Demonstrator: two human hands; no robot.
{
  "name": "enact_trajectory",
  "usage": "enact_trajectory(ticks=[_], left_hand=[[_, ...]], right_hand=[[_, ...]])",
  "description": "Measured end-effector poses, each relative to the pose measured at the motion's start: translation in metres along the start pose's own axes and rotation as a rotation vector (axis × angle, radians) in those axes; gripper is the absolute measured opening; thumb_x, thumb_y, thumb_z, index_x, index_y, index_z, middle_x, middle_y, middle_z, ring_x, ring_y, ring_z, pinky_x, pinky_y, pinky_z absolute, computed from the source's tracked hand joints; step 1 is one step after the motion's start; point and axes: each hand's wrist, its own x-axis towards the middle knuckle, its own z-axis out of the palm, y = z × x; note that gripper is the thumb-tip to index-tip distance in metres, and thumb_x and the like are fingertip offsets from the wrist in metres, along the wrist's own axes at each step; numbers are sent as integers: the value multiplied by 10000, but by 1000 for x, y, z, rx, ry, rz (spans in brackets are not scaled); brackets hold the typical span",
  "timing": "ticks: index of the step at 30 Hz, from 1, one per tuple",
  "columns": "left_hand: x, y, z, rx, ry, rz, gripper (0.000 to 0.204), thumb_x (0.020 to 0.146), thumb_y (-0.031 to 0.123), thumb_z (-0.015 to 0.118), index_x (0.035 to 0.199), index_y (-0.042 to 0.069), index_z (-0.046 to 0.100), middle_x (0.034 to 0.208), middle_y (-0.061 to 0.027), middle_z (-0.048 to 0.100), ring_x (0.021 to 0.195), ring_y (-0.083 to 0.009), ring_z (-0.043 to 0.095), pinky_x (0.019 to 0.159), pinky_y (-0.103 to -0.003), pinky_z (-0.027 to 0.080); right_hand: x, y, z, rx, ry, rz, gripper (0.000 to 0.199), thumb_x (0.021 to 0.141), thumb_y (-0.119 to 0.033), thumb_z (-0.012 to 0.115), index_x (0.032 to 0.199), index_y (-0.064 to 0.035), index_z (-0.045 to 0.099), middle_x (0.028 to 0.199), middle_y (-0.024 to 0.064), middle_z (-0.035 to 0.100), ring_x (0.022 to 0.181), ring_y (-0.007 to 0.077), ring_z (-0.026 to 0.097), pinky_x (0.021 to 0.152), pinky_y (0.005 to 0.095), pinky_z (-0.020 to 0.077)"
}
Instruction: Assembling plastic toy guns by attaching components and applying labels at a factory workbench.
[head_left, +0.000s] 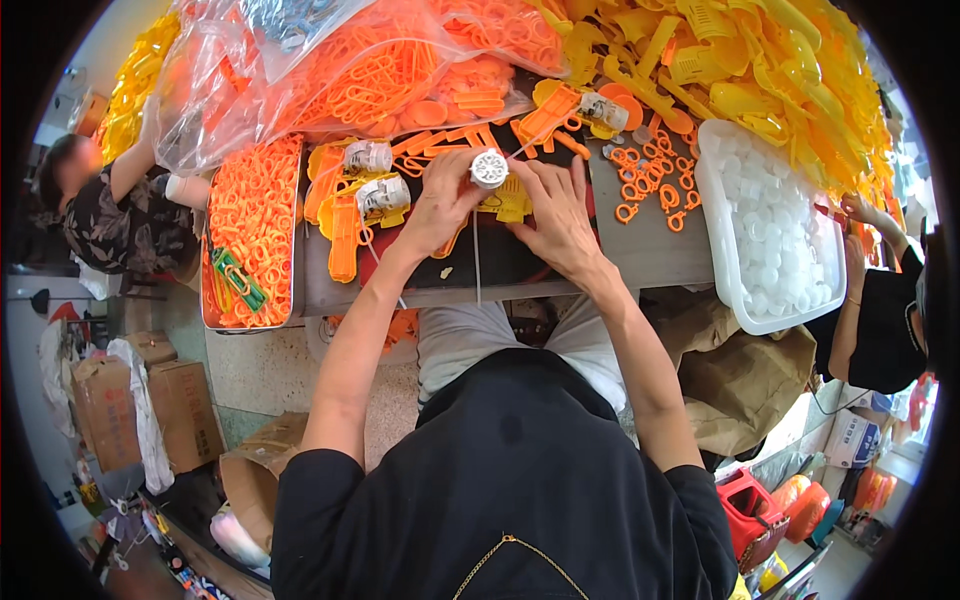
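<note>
Over the worktop [655,250], the left hand [437,203] has its grip closed on a white cylindrical part [490,169], between thumb and fingers. The right hand [562,218], fingers spread, is beside it; whether it touches the yellow piece [513,203], I cannot tell. Beyond lie bagged orange clips [372,85].

White cylinder [490,169], orange rings [262,200], yellow pieces [745,95]

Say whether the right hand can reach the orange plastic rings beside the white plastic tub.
Probably yes: the right hand looks open, with bare grey tabletop between it and those orange rings.
</note>
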Motion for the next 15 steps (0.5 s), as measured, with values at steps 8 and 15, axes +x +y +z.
enact_trajectory(ticks=[8,15], left_hand=[[25,14,-40,-182,-163,-44,442,880,82,770,1297,15,640,1205,-85,689,1167,-198,634,1035,-347,485],[35,14,-42,-66,-254,52,453,883,116,763,1309,22,641,1271,-107,638,1186,-251,614,1024,-362,477]], right_hand=[[10,-13,-16,472,107,35,958,781,-99,820,1579,-30,296,1472,204,489,1385,318,474,1156,410,395],[14,-5,-19,475,76,51,978,779,-129,840,1580,-21,290,1463,210,518,1351,318,524,1153,411,408]])
